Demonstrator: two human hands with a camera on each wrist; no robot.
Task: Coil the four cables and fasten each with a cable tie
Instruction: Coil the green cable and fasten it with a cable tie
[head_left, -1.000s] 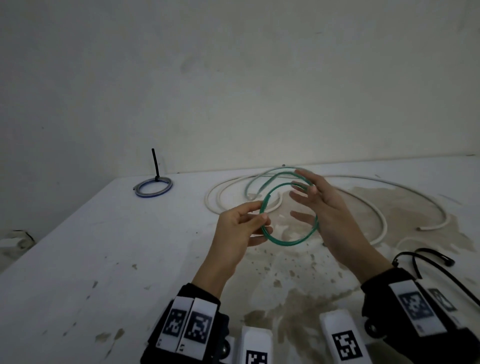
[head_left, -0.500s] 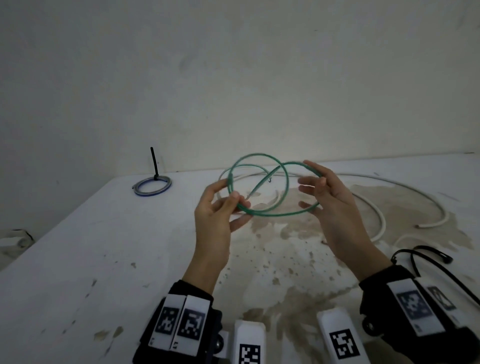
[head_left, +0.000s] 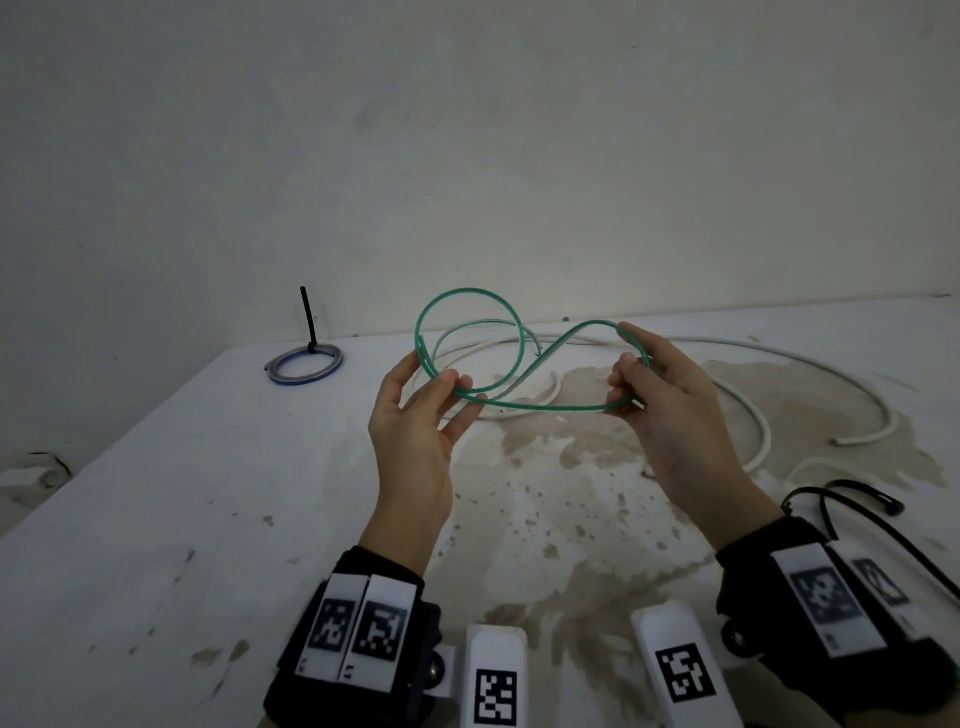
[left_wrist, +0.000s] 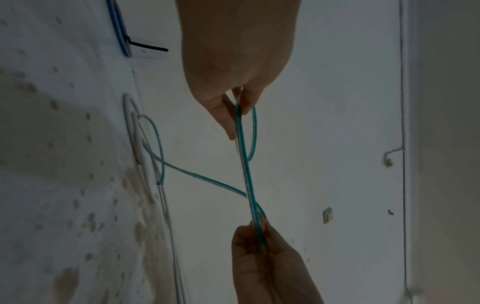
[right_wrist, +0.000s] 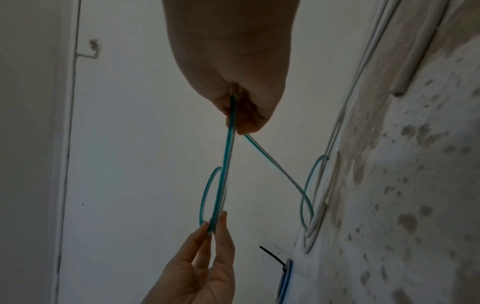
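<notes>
the green cable (head_left: 511, 358) is up in the air over the desk (head_left: 156, 519), between the two hands. the left hand (head_left: 415, 415) pinches it between thumb and fingers where a round loop stands up; the right hand (head_left: 660, 384) has its fingers curled round the far bend of a longer, flatter loop. the free tail runs back down to the desk, its end lying by the white cable (head_left: 753, 410). a second ago this was one tidy ring held close between the hands; since then the hands have drawn apart and risen, and the ring has spread into a figure-of-eight. i take that as a second turn being laid, so the two loops need folding together before a tie can go on. further out, the blue cable (head_left: 304, 361) sits coiled at the back left with a black tie (head_left: 307, 319) sticking up, so one looks done. the white cable sprawls loose, and a black cable (head_left: 857, 501) lies near the right wrist.
</notes>
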